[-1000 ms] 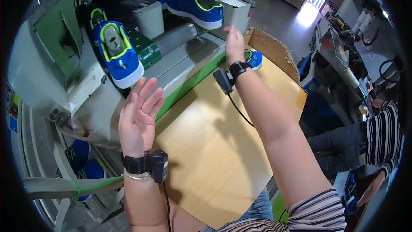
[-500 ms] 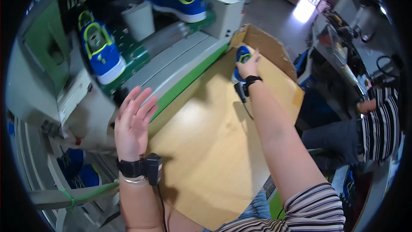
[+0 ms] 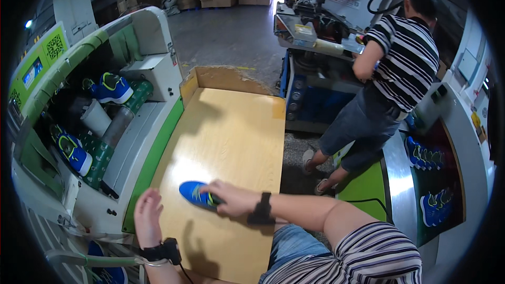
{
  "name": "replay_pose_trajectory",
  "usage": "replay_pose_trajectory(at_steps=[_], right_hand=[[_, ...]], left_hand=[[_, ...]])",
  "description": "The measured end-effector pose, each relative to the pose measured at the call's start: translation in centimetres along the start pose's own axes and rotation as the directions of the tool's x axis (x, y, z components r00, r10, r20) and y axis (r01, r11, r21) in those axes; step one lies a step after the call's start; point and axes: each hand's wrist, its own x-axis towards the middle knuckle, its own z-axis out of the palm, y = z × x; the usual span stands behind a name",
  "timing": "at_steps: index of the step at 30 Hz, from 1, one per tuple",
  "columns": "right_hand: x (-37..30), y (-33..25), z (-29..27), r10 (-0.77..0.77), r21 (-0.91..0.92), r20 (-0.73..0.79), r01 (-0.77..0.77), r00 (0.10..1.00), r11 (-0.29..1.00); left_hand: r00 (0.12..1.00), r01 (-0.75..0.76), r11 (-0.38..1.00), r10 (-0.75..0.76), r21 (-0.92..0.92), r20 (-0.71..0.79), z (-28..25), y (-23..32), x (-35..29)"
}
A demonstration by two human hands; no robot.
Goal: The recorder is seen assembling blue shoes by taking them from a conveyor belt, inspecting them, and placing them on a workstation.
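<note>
The right hand (image 3: 234,200) grips a blue shoe (image 3: 192,193) by its collar over the near half of the desk (image 3: 226,137), toe toward the left edge. By that edge, near the near left corner, the left hand (image 3: 149,213) is raised, empty, fingers loosely bent. Cardboard (image 3: 239,81) lines the far edge. Along the left edge, a machine (image 3: 158,26) bears two more blue shoes (image 3: 76,155); beyond the right edge stands a co-worker (image 3: 402,55) in stripes.

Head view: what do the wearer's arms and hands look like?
The ungloved left hand wears a black wristband, boxy black module, black cable and silvery bangle; the ungloved right hand, a black wrist strap. The short right sleeve is striped white and dark.
</note>
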Motion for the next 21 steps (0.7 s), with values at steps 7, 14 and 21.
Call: replay_pose_trajectory(at_steps=[7,14,21], right_hand=[[-8.7,-7.0,6.6,-0.048,-0.047,0.125,0.055,0.991,0.997],[-9.3,-6.6,6.7,0.012,-0.09,0.041,-0.008,0.999,0.996],[-9.5,-7.1,6.6,0.019,-0.089,0.002,-0.019,1.0,0.996]], left_hand=[[0.97,0.146,0.84,-0.226,0.523,0.093,-1.6,-11.0,-5.9],[0.982,-0.169,0.689,0.054,0.705,0.183,-1.3,-13.3,-6.0],[0.976,-0.207,0.681,0.092,0.702,0.199,-1.3,-12.5,-6.4]])
